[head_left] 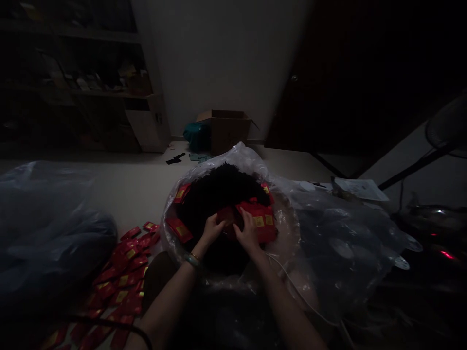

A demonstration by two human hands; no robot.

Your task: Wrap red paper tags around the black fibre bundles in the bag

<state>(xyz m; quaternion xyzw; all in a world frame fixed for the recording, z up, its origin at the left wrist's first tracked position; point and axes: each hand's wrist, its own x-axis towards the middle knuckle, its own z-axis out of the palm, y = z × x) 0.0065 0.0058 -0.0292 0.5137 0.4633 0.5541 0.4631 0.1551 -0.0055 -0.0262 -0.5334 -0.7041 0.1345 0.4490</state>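
A round basket lined with clear plastic (pixel 171 209) holds a heap of dark, loose stuff (pixel 222 187) that looks like dried tea leaves. Over it, a red packet (pixel 229 224) is pinched between my two hands. My left hand (pixel 212 230), with bangles at the wrist, grips its left side, thumb towards the middle. On the other side my right hand (pixel 248 234) has its fingers bent round the edge. Right beside that hand lie red packets with gold labels (pixel 265 221). Another red packet (pixel 179 229) rests at the heap's left edge. Dim light hides fine detail.
Many red packets (pixel 126 272) are piled on the floor at left, next to a large plastic bag (pixel 47 218). Clear plastic sheeting (pixel 346 238) covers things at right. An open cardboard box (pixel 229 133) stands by the wall. A white cable (pixel 297 291) runs at lower right.
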